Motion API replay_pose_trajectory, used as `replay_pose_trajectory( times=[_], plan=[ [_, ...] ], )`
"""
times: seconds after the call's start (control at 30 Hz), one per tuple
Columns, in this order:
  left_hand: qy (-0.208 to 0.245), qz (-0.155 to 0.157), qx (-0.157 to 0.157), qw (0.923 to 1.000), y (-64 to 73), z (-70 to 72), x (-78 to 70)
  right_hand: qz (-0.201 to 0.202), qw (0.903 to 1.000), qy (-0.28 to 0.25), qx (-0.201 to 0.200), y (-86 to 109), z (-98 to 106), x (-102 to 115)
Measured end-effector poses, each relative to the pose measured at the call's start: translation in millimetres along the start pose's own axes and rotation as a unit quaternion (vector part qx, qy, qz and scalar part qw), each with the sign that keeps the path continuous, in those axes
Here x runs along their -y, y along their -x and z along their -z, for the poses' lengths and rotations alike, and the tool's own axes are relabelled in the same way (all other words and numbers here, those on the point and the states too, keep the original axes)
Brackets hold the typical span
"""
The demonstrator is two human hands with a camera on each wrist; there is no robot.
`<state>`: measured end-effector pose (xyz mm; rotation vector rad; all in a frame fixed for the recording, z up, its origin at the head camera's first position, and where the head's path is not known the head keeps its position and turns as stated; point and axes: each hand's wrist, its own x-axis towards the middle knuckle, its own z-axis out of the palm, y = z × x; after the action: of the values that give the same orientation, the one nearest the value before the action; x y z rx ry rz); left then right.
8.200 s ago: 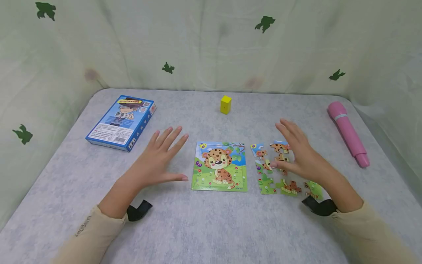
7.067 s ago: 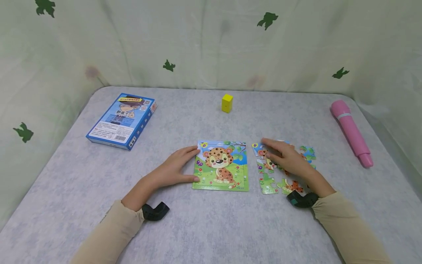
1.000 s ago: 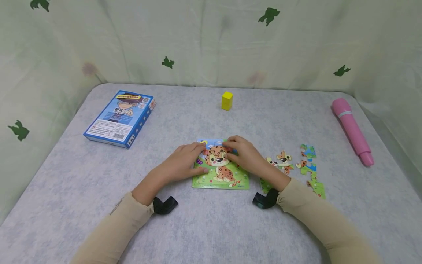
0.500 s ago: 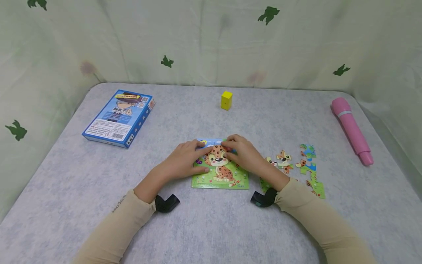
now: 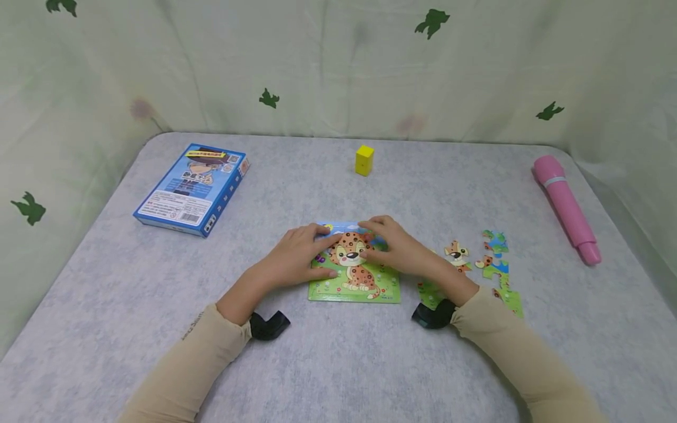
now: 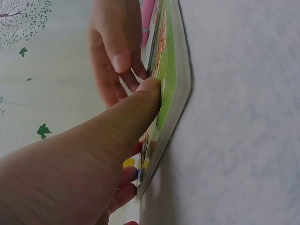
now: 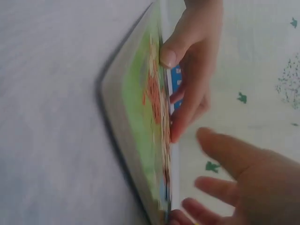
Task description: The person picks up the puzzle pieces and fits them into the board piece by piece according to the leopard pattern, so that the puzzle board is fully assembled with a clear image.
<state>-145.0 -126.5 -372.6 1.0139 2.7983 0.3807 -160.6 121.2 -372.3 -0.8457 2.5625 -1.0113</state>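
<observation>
In the head view a square leopard puzzle board (image 5: 330,292) lies at the middle front of the table. My left hand (image 5: 296,258) rests on its left side, thumb and fingers spread. In the left wrist view the left thumb (image 6: 149,86) presses on the board's green face, with fingertips by its far edge. My right hand (image 5: 399,247) hovers over the right side, fingers apart. The right wrist view shows the right fingers (image 7: 220,190) loosely spread, holding nothing. Loose puzzle pieces (image 5: 457,254) lie right of the board, some hidden behind the right wrist.
A blue card box (image 5: 193,189) lies at the left. One yellow block (image 5: 364,161) stands behind the board. A pink microphone-shaped tube (image 5: 567,210) lies at the right edge. More loose pieces (image 5: 495,267) form a column at the far right of the set.
Over the eight seconds both hands came to the board, and top pieces left the loose set for its upper part. In the last half second the right hand drew back slightly rightward, fingers spreading.
</observation>
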Motion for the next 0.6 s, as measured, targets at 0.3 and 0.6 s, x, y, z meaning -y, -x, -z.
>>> replay_pose_trajectory(
  times=[0.3,0.6],
  plan=[
    [0.004,0.007,0.001,1.0000,-0.8,-2.3,1.1,0.047,0.9899,-0.047,-0.126,41.3,35.2,-8.1],
    [0.010,0.010,0.005,0.9999,-0.2,-3.1,1.9,0.038,0.9715,0.004,-0.234,91.6,75.8,-37.1]
  ],
)
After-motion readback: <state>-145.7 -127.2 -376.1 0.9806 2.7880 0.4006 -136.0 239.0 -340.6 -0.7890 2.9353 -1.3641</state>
